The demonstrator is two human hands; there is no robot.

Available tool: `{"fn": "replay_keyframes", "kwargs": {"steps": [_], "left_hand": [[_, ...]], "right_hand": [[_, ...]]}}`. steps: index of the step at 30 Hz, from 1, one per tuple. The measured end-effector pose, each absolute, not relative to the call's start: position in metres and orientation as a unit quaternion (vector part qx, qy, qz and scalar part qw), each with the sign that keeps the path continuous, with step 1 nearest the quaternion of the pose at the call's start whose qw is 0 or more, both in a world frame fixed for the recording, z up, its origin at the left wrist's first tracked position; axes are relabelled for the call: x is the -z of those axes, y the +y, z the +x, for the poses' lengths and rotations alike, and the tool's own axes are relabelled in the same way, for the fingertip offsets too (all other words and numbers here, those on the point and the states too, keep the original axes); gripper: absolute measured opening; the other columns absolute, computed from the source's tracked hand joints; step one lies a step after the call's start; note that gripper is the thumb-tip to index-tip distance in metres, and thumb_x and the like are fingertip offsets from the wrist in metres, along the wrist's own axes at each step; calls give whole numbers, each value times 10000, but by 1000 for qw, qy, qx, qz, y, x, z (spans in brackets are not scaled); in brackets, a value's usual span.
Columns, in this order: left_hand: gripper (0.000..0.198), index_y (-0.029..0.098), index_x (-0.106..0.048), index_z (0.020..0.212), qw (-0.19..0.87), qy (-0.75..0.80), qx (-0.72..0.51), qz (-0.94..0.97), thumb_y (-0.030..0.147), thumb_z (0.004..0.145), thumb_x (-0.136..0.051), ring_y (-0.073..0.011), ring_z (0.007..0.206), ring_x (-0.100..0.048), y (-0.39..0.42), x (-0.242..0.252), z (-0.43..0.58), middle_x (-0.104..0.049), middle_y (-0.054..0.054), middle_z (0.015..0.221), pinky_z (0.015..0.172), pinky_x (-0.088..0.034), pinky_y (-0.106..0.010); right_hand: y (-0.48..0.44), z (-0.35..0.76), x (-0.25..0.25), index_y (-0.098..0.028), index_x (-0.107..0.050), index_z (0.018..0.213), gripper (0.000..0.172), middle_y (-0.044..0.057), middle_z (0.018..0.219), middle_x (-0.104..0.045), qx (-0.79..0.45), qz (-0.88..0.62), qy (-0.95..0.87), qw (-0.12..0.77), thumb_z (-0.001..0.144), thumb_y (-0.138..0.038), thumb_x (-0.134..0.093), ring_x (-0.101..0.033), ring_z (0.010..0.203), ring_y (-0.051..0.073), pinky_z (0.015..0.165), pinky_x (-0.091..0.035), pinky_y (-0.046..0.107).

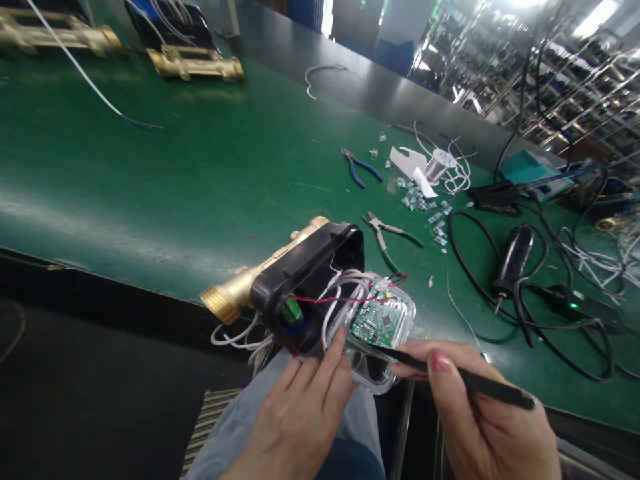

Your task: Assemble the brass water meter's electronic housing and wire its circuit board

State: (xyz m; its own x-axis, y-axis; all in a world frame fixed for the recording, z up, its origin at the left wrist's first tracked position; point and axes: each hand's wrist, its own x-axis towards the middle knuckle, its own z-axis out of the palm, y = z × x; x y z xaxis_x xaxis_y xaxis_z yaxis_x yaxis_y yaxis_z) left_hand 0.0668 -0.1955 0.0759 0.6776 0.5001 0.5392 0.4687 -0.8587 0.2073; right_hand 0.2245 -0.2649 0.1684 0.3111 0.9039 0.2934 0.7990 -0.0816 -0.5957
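A brass pipe body [267, 263] with a black plastic housing [307, 263] lies tilted at the table's front edge. White and red wires run from the housing to a green circuit board [380, 320] seated in a clear plastic cover [409, 319]. My left hand [305, 407] grips the cover's near left side, index fingertip at its rim, beside the housing; its thumb is hidden. In my right hand [465, 393] are slim black tweezers [480, 385], pinched between thumb and fingers. Their tip reaches the board's lower edge. A green and blue cylindrical part [293, 312] shows inside the housing.
Green-handled pliers [383, 237] and blue-handled cutters [357, 167] lie beyond the cover. Small loose parts [417, 199] surround a solder spool [441, 163]. To the right, black cables loop around a black handheld tool [515, 260]. More brass units [195, 65] stand at far left.
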Motion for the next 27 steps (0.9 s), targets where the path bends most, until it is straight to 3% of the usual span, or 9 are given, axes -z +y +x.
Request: {"fn": "replay_keyframes", "kwargs": {"steps": [10, 21, 27], "left_hand": [[196, 114, -610, 1023, 10, 257, -289, 922, 185, 971, -435, -171, 744, -650, -193, -79, 66, -666, -111, 1196, 708, -408, -344], [169, 104, -605, 999, 4, 252, -293, 922, 173, 960, -455, -174, 728, -659, -194, -79, 65, -680, -128, 1161, 705, -436, -349], [172, 100, -607, 1008, 2, 251, -284, 925, 163, 958, -455, -185, 760, -666, -194, -78, 64, -671, -133, 1177, 715, -439, -357]], "right_hand": [[-261, 232, -151, -209, -615, 925, 100, -25, 832, -668, -181, -684, -593, 384, 905, -149, -538, -669, 767, 85, 697, -522, 121], [-260, 226, -125, -218, -681, 951, 191, 2, 873, -718, -160, -680, -497, 514, 894, -117, -529, -690, 804, 128, 722, -557, 178], [-260, 221, -121, -222, -687, 943, 195, 0, 872, -721, -159, -674, -495, 525, 879, -109, -542, -694, 791, 134, 728, -562, 195]]}}
